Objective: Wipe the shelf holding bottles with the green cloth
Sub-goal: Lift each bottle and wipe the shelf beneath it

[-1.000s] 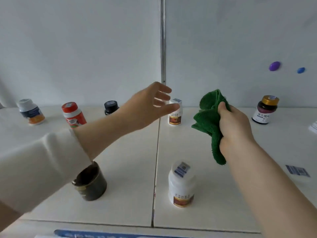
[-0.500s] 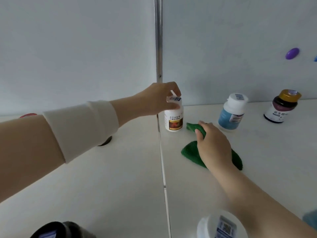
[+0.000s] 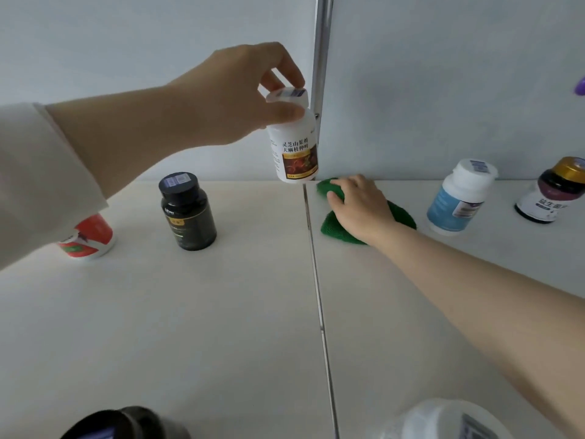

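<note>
Green cloth on shelf beneath pressing right hand; white bottle pinched aloft by left hand.

L hand lifted white bottle off shelf.
</note>
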`<state>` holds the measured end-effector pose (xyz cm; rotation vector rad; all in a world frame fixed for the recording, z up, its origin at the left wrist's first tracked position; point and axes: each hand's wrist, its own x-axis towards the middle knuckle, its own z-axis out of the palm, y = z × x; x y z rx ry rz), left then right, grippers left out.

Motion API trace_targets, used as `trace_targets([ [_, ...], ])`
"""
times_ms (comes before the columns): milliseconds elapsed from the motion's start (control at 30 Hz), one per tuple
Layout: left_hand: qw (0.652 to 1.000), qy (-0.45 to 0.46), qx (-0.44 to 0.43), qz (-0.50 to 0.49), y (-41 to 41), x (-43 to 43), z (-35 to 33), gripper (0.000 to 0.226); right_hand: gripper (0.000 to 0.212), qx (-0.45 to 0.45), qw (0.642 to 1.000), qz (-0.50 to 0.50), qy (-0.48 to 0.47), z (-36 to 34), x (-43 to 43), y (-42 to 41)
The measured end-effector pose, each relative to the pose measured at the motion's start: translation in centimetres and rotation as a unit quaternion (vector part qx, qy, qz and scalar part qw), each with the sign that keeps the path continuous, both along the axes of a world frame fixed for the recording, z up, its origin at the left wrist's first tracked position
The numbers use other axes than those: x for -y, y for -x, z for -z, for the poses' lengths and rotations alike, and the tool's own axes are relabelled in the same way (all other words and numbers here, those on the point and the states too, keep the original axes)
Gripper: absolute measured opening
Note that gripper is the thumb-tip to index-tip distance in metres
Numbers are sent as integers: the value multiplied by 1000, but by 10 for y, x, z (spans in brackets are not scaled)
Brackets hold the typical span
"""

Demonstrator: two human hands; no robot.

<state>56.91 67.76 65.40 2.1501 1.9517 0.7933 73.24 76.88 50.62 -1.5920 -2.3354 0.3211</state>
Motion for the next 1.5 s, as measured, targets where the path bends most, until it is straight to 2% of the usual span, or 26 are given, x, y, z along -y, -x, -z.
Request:
trace_targets([
  [167, 1000, 20, -1, 21, -7, 1, 9, 29, 40, 10, 972, -234, -1, -3, 73, -8],
  [267, 1000, 14, 0, 20, -6, -2, 3, 31, 37, -32, 953, -298, 46, -6, 89, -24],
  [333, 1000, 5, 10, 9, -3, -3, -2, 32, 36, -90, 961, -252, 71, -9, 80, -26],
  [433, 1000, -6, 21, -4, 3, -2, -6, 31, 35, -133, 985, -113, 5, -5, 46, -13],
  [533, 1000, -8, 11, -10, 11, 2, -5, 30, 36, -50, 994, -22, -99, 3, 9, 14],
  [600, 1000, -8, 6, -14, 15, 7, -6, 28, 36, -12, 993, 9, -119, 4, -7, 33],
  [733, 999, -19, 24, -35, 23, 14, -9, 28, 37, 5, 994, -33, -105, 3, -22, 58],
  [867, 997, -38, 38, -51, 29, 16, -12, 30, 34, -57, 991, -112, -43, 1, -14, 48],
  [933, 997, -38, 45, -52, 29, 15, -13, 32, 34, -83, 980, -180, -23, -3, 4, 37],
  [1033, 997, -42, 48, -51, 25, 11, -14, 32, 35, -71, 951, -299, 35, -8, 38, 17],
  [1100, 997, -43, 48, -45, 23, 9, -15, 32, 36, -77, 934, -342, 70, -10, 50, 4],
  [1167, 997, -42, 44, -39, 22, 8, -14, 32, 35, -137, 940, -307, 65, -12, 48, -1],
  [1267, 998, -41, 38, -38, 21, 8, -13, 32, 32, -210, 964, -162, -28, -11, 19, 11],
  [1367, 997, -46, 42, -40, 22, 7, -11, 31, 32, -165, 982, -77, -46, -5, -12, 41],
  [1433, 997, -51, 44, -39, 22, 6, -9, 31, 34, -108, 991, -63, -41, -1, -23, 54],
  [1500, 997, -52, 44, -36, 19, 5, -7, 31, 35, -94, 992, -83, -20, -1, -21, 52],
])
